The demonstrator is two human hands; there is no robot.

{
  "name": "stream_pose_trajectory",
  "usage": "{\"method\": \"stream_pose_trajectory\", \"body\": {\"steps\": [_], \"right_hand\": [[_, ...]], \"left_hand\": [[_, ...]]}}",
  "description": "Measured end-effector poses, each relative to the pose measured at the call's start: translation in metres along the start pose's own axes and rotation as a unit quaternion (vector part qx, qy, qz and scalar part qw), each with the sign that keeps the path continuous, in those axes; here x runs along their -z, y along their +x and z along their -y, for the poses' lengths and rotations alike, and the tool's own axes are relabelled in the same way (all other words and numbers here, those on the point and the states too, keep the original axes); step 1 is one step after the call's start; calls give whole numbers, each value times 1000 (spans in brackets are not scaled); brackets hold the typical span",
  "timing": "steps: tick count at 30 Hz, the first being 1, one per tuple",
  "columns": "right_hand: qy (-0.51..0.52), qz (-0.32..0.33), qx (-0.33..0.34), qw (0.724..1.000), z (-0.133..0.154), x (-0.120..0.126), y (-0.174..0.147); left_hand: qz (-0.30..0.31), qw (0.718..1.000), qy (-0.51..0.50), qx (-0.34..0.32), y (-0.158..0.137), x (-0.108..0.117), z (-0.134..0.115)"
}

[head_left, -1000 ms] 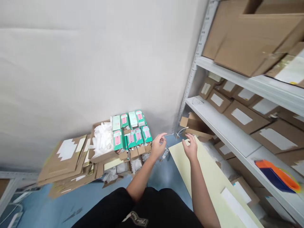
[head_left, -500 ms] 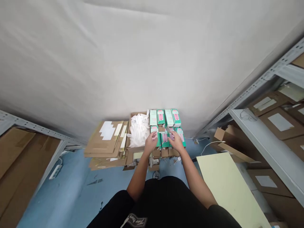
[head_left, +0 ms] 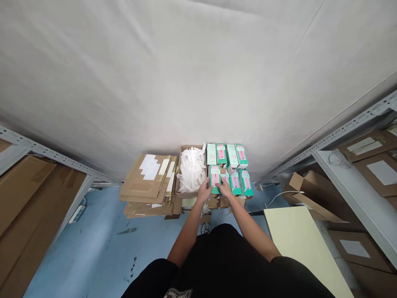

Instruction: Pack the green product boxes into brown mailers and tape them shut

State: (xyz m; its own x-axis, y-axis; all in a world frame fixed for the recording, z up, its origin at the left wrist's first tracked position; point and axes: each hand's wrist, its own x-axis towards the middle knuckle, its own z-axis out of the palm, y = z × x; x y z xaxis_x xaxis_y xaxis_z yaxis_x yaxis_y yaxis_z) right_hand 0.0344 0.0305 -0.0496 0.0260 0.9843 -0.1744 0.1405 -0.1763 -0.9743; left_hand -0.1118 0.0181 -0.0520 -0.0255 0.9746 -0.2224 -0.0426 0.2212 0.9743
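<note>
My left hand (head_left: 204,191) and my right hand (head_left: 224,189) grip the lower part of a green product box with a pink picture (head_left: 215,175), one at each side. This box is at the left end of the front row. Right beside it, more green boxes with pink pictures (head_left: 235,180) stand in the same row, one partly hidden behind my right fingers. Behind are pale mint boxes (head_left: 211,154) and green boxes (head_left: 221,153). Just left of my left hand, an open carton (head_left: 189,194) holds a heap of white plastic pieces (head_left: 191,169).
Flattened cardboard sheets (head_left: 145,186) are stacked to the left. A pale yellow board (head_left: 304,244) lies at the right, near an open cardboard box (head_left: 313,194). Metal shelving (head_left: 356,186) with cartons rises at the right, and large cartons (head_left: 37,207) stand at the left.
My hands have come closer together, and both now hold the left front green box. My right hand has left the boxes farther right. The view has shifted a little.
</note>
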Motion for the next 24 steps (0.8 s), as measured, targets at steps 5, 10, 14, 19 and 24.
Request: {"method": "stream_pose_trajectory", "body": {"steps": [5, 10, 14, 19, 24], "right_hand": [[37, -13, 37, 999, 23, 7, -13], [56, -49, 60, 995, 45, 41, -25], [66, -138, 78, 985, 48, 85, -36], [113, -237, 67, 963, 38, 161, -73], [136, -334, 80, 929, 24, 252, -147]], "left_hand": [[33, 998, 7, -60, -10, 0, -9], [79, 991, 42, -100, -15, -25, -39], [136, 982, 38, -124, -16, -69, -61], [229, 962, 48, -139, -29, -147, -73], [333, 929, 63, -151, -76, -250, -74]]}}
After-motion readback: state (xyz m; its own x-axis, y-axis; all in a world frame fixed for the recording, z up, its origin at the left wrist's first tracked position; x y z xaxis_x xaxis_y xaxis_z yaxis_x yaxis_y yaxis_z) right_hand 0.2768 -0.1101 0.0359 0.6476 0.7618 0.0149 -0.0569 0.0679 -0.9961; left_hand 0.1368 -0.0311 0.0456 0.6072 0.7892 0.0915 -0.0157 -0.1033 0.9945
